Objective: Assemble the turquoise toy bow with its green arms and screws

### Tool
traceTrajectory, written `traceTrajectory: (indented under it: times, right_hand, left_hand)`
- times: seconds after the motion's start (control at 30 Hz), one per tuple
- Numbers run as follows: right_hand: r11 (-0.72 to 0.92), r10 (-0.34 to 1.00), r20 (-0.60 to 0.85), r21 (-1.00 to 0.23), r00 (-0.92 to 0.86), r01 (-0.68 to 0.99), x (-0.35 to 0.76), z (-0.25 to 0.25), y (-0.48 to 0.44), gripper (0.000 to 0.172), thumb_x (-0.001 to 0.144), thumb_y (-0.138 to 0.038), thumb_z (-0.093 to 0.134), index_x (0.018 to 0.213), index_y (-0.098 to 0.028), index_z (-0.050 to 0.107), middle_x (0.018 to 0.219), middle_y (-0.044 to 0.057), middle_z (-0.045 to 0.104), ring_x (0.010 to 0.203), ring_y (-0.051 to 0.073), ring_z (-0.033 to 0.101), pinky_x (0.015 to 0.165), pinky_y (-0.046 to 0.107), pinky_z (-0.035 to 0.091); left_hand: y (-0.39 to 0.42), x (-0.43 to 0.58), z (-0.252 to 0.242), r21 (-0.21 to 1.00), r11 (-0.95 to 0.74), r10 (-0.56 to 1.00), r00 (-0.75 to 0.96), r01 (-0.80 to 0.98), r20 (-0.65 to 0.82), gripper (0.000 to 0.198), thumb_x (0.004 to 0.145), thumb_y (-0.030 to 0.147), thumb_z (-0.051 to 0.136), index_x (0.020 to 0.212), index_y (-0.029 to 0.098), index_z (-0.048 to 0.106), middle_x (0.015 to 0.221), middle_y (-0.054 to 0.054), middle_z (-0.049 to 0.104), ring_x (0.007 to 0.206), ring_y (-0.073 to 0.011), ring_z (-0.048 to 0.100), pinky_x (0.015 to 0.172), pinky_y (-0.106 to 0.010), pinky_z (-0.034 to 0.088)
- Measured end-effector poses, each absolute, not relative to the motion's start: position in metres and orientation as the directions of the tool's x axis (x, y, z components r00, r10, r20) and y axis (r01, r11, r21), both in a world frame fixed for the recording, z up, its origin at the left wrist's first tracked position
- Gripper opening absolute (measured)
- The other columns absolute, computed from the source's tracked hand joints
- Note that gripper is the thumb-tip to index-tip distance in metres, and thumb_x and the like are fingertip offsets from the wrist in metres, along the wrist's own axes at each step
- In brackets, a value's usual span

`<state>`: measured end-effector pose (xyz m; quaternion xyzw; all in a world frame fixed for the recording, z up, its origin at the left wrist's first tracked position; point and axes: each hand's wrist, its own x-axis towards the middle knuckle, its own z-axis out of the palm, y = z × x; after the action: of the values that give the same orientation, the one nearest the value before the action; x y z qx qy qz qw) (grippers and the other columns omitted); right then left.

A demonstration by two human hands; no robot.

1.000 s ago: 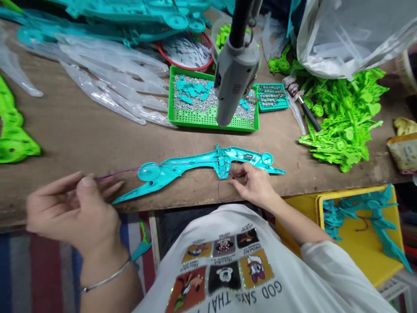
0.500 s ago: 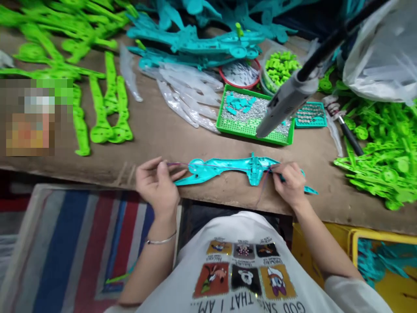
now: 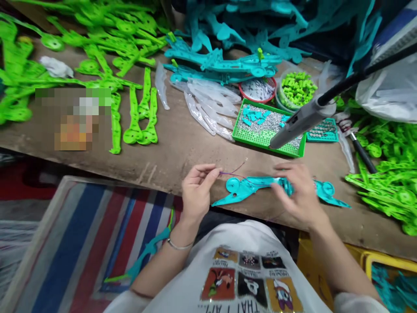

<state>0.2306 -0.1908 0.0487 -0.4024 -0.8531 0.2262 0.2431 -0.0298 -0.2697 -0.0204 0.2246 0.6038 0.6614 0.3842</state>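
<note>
A long turquoise plastic part (image 3: 243,190) lies across the table edge in front of me. Thin red and blue wires (image 3: 232,174) run over its left end. My left hand (image 3: 197,191) pinches them between thumb and fingertips, just left of the part. Over the part's right half is my right hand (image 3: 302,195), thumb and fingers apart. It hides part of the middle, and whether its fingers touch the plastic is unclear.
Behind the part stands a green tray (image 3: 267,150) of screws under a hanging electric screwdriver (image 3: 298,121). A small teal tray (image 3: 322,135) and a black-handled hammer (image 3: 363,152) are to its right. Green plastic parts (image 3: 387,182) pile up at right; more (image 3: 140,117) lie left.
My right hand has let go of the wires at the part's right and spread its fingers over the part. My left hand still pinches wires, whose loose end now points up. The view has shifted left.
</note>
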Motion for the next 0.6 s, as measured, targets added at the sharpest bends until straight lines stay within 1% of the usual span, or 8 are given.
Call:
traceTrajectory:
  times: [0.1, 0.17, 0.27, 0.33, 0.37, 0.4, 0.53, 0.6]
  right_hand:
    - [0.432, 0.761, 0.088, -0.809, -0.643, 0.4, 0.167, 0.039, -0.199, 0.038, 0.093, -0.036, 0.072, 0.129, -0.024, 0.066, 0.129, 0.01, 0.073, 0.123, 0.027, 0.066, 0.108, 0.048, 0.05]
    - [0.223, 0.809, 0.009, -0.93, -0.588, 0.292, 0.141, 0.027, -0.205, 0.033, 0.095, -0.04, 0.07, 0.123, -0.023, 0.07, 0.117, 0.007, 0.078, 0.104, 0.022, 0.073, 0.094, 0.038, 0.057]
    - [0.014, 0.842, -0.105, -0.976, -0.529, 0.216, 0.128, 0.015, -0.207, 0.022, 0.096, -0.042, 0.067, 0.101, -0.022, 0.075, 0.093, 0.004, 0.08, 0.079, 0.018, 0.073, 0.072, 0.029, 0.057]
    - [0.054, 0.843, -0.099, -0.962, -0.528, 0.266, 0.135, 0.008, -0.202, 0.023, 0.096, -0.043, 0.068, 0.094, -0.021, 0.075, 0.087, 0.003, 0.079, 0.075, 0.017, 0.071, 0.069, 0.028, 0.055]
    - [0.114, 0.845, -0.072, -0.944, -0.53, 0.309, 0.141, 0.005, -0.199, 0.022, 0.096, -0.042, 0.068, 0.094, -0.021, 0.075, 0.087, 0.003, 0.078, 0.076, 0.018, 0.071, 0.07, 0.028, 0.055]
    - [0.187, 0.846, -0.033, -0.916, -0.532, 0.354, 0.149, 0.001, -0.195, 0.02, 0.096, -0.04, 0.068, 0.095, -0.022, 0.075, 0.088, 0.004, 0.078, 0.077, 0.018, 0.071, 0.071, 0.028, 0.054]
    - [0.415, 0.838, 0.128, -0.781, -0.531, 0.467, 0.183, -0.018, -0.187, 0.013, 0.096, -0.034, 0.066, 0.092, -0.022, 0.071, 0.084, 0.004, 0.075, 0.073, 0.017, 0.069, 0.07, 0.029, 0.053]
    - [0.459, 0.842, 0.193, -0.747, -0.504, 0.481, 0.195, -0.027, -0.189, 0.012, 0.096, -0.032, 0.065, 0.091, -0.022, 0.069, 0.079, 0.003, 0.072, 0.068, 0.016, 0.067, 0.065, 0.028, 0.053]
  left_hand:
    - [-0.274, -0.022, -0.014, 0.973, 0.026, 0.781, -0.602, -0.231, -0.164, 0.027, 0.081, 0.038, 0.085, 0.096, 0.019, 0.074, 0.09, -0.003, 0.079, 0.084, -0.014, 0.075, 0.081, -0.023, 0.057]
    - [-0.28, -0.016, -0.013, 0.981, 0.041, 0.797, -0.586, -0.187, -0.145, 0.023, 0.084, 0.037, 0.083, 0.095, 0.019, 0.074, 0.09, -0.003, 0.079, 0.083, -0.0145, 0.075, 0.079, -0.023, 0.058]
    - [-0.285, -0.017, -0.016, 0.999, 0.039, 0.868, -0.493, -0.034, -0.051, 0.019, 0.092, 0.036, 0.074, 0.102, 0.021, 0.073, 0.094, -0.005, 0.079, 0.085, -0.0159, 0.076, 0.08, -0.026, 0.059]
    - [-0.281, -0.036, -0.019, 0.965, 0.005, 0.908, -0.405, 0.262, 0.105, 0.02, 0.098, 0.036, 0.065, 0.11, 0.022, 0.072, 0.101, -0.006, 0.079, 0.09, -0.0168, 0.075, 0.083, -0.028, 0.059]
    - [-0.275, -0.052, -0.019, 0.901, -0.01, 0.913, -0.364, 0.433, 0.185, 0.021, 0.1, 0.036, 0.061, 0.113, 0.022, 0.071, 0.105, -0.007, 0.079, 0.095, -0.0176, 0.075, 0.087, -0.029, 0.059]
    - [-0.268, -0.073, -0.018, 0.769, -0.002, 0.892, -0.346, 0.64, 0.29, 0.023, 0.101, 0.037, 0.056, 0.112, 0.023, 0.071, 0.107, -0.008, 0.078, 0.099, -0.0184, 0.073, 0.09, -0.031, 0.058]
    - [-0.225, -0.183, -0.005, 0.626, 0.202, 0.773, -0.515, 0.753, 0.369, 0.03, 0.102, 0.028, 0.043, 0.114, 0.017, 0.068, 0.116, -0.016, 0.071, 0.119, -0.0282, 0.062, 0.11, -0.048, 0.044]
    - [-0.203, -0.232, -0.001, 0.538, 0.356, 0.764, -0.57, 0.764, 0.304, 0.029, 0.099, 0.025, 0.043, 0.113, 0.016, 0.067, 0.116, -0.015, 0.069, 0.119, -0.0295, 0.06, 0.112, -0.05, 0.041]
